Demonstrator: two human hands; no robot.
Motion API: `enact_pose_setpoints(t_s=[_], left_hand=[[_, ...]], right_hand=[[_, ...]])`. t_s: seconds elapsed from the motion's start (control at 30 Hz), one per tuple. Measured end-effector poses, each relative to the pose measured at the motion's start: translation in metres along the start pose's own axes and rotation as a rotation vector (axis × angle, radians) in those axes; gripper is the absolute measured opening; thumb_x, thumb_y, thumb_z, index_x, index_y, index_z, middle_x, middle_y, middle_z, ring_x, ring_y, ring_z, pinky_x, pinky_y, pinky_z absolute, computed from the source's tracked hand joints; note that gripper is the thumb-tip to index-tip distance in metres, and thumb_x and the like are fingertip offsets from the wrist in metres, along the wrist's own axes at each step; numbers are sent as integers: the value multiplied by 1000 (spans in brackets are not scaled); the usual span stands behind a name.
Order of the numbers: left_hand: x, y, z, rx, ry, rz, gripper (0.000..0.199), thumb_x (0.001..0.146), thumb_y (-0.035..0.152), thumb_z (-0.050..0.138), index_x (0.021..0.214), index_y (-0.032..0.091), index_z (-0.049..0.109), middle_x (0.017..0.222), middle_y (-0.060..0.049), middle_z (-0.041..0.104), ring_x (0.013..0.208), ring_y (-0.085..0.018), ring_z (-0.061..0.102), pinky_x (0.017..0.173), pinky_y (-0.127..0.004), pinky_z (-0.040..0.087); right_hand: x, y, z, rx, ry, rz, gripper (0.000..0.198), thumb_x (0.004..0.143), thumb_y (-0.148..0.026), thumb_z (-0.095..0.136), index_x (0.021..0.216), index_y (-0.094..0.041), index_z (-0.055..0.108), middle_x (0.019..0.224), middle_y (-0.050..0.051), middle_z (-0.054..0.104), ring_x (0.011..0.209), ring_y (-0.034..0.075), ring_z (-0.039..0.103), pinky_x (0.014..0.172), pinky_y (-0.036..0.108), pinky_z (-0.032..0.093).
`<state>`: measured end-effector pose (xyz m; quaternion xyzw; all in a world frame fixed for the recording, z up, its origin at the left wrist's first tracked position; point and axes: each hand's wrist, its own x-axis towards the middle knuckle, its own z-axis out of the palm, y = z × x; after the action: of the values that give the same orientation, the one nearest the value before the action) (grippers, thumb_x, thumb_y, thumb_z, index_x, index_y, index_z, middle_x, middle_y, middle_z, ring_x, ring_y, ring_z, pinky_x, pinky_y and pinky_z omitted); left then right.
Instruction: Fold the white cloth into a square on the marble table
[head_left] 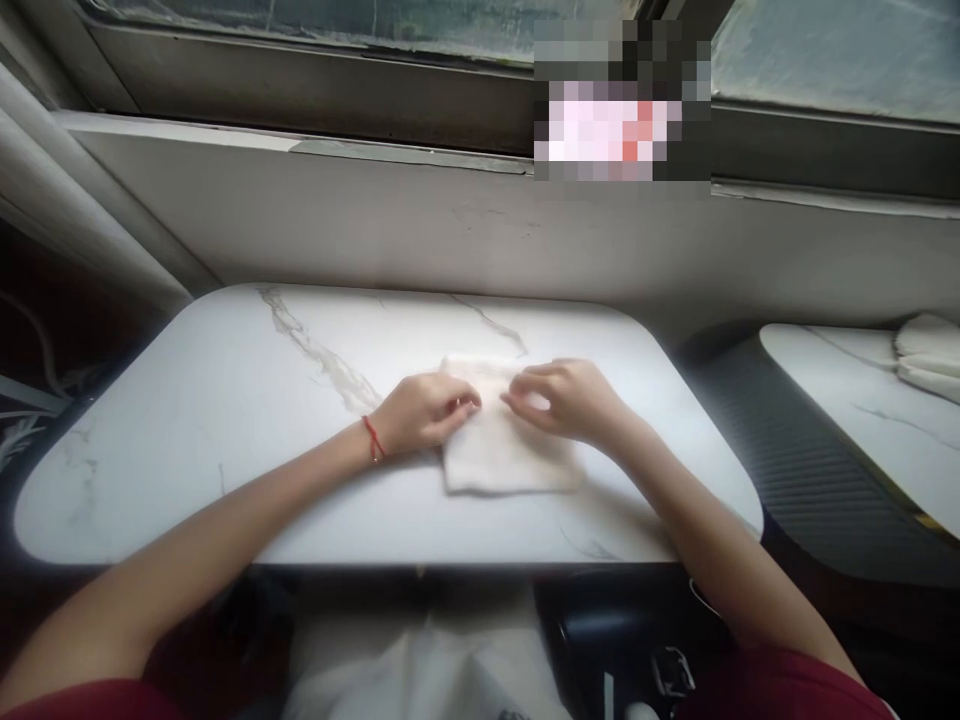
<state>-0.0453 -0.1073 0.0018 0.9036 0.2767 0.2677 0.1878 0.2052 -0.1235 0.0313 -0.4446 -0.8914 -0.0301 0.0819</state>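
A cream-white cloth [510, 455], folded into a rough square, lies flat on the white marbled table [315, 520]. My left hand [427, 408], with a red string bracelet at the wrist, is over its left side, thumb and fingertips curled together in a pinch. Over the upper right part of the cloth is my right hand [566, 398], its thumb and index finger bent into a loop with their tips close together. The two sets of fingertips face each other, a short gap apart. Blur hides whether either pinch holds anything.
A second marbled table [862, 400] stands at the right, with a folded off-white cloth [930, 355] on it. Behind is a pale wall [375, 225] under windows. A whitish cloth or bag [427, 670] and a dark object [622, 640] are below the front edge.
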Motion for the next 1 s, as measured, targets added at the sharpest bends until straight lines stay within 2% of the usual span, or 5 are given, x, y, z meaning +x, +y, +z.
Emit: enact_pose_setpoints(t_s=[0.17,0.33,0.53,0.77,1.0], left_hand=[[1,-4,-3,146,-92,66,39,100,29,40,132,15,59,130,-12,69,115,-24,66,104,-43,45],[-2,-8,0,244,-195,74,48,105,33,31,144,13,50,155,-15,49,142,-26,47,116,-46,33],[9,-17,8,278,-198,81,49,105,33,31,147,16,49,157,-14,46,145,-25,44,116,-47,32],[70,-38,32,321,-175,49,56,100,36,42,148,8,46,157,-20,43,147,-27,41,113,-44,36],[89,-40,24,199,-127,95,39,91,37,52,120,16,69,128,-13,71,113,-27,67,101,-42,42]], right_hand=[[3,18,19,-156,98,45,43,102,-40,40,119,-11,67,123,19,69,112,29,63,96,41,36],[9,1,23,-236,120,50,37,103,-28,34,101,-13,68,99,13,71,87,23,60,82,34,34],[10,-9,27,-178,140,105,41,104,-33,34,92,-14,70,87,11,71,84,22,61,83,34,33],[10,37,49,-222,113,253,53,104,-34,30,144,-6,50,149,23,52,136,31,48,98,42,37],[16,40,24,-185,3,340,49,102,-36,34,132,-3,56,110,21,73,94,29,65,78,34,39]])
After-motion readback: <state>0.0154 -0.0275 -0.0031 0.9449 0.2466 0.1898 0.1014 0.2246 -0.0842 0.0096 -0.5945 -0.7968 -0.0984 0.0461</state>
